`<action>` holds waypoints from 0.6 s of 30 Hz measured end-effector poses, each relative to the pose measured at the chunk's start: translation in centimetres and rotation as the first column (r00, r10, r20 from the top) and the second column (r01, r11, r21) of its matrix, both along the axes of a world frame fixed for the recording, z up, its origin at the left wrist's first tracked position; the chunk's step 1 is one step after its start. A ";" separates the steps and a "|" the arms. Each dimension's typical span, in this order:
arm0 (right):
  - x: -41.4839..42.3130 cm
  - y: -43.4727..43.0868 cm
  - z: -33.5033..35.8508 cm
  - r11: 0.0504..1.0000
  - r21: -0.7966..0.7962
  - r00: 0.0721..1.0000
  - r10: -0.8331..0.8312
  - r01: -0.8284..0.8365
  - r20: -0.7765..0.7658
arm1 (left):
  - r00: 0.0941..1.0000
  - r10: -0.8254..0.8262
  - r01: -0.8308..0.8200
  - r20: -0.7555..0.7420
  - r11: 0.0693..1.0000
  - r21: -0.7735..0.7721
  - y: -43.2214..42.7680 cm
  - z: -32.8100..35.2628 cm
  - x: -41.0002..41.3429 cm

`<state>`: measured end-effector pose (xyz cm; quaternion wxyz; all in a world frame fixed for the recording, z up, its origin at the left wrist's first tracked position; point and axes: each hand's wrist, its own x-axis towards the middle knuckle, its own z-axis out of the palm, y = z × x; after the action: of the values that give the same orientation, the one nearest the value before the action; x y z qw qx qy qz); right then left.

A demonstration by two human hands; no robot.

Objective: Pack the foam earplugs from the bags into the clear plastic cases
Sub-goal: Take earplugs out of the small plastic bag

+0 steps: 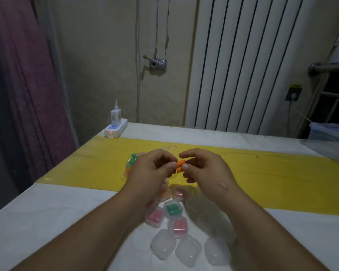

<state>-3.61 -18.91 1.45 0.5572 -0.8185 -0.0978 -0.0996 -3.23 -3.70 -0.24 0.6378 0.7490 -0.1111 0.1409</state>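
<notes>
We saw the left hand (153, 169) and the right hand (202, 169) brought together above the yellow strip (86, 163) of the table (47, 222), thumbs and fingertips pinching two orange earplugs (180, 165) held side by side between them. A clear bag (132, 163) of green and orange plugs lay just behind the left hand. Filled cases (173, 209) of pink or green plugs and empty cases (162, 244) were clustered on the white surface beneath the forearms.
</notes>
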 end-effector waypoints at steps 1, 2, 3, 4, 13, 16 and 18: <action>0.0 0.0 0.1 1.000 -0.013 1.000 -0.004 0.004 0.008 | 1.000 -0.002 0.002 0.004 1.000 0.003 0.0 -0.1 0.0; -0.1 -0.2 0.1 1.000 -0.017 1.000 -0.020 0.020 0.015 | 1.000 -0.001 0.000 0.010 1.000 0.007 -0.1 -0.2 0.1; 0.0 -0.4 0.2 0.999 -0.010 0.999 -0.047 0.047 0.023 | 1.000 0.013 -0.014 0.023 0.999 0.036 -0.1 -0.3 0.1; 0.0 -0.6 0.2 0.997 0.003 0.996 -0.083 0.083 0.031 | 0.998 0.033 -0.038 0.046 0.994 0.103 -0.1 -0.5 0.1; 0.5 -1.8 0.4 0.976 0.054 0.977 -0.213 0.211 0.028 | 0.935 -0.276 -0.097 0.222 0.405 0.909 -1.3 -0.9 -0.8; 0.5 -1.7 0.3 0.976 0.052 0.976 -0.216 0.214 0.030 | 0.941 -0.275 -0.083 0.194 0.370 0.925 -1.4 -1.3 -0.7; 0.5 -1.6 0.3 0.976 0.051 0.976 -0.215 0.213 0.033 | 0.951 -0.281 -0.020 0.126 0.351 0.936 -1.4 -1.3 -0.6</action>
<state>-3.14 -20.55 1.74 0.5605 -0.8088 -0.0175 -0.1770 -3.83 -5.09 -1.51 0.0912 0.9393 -0.3151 0.1005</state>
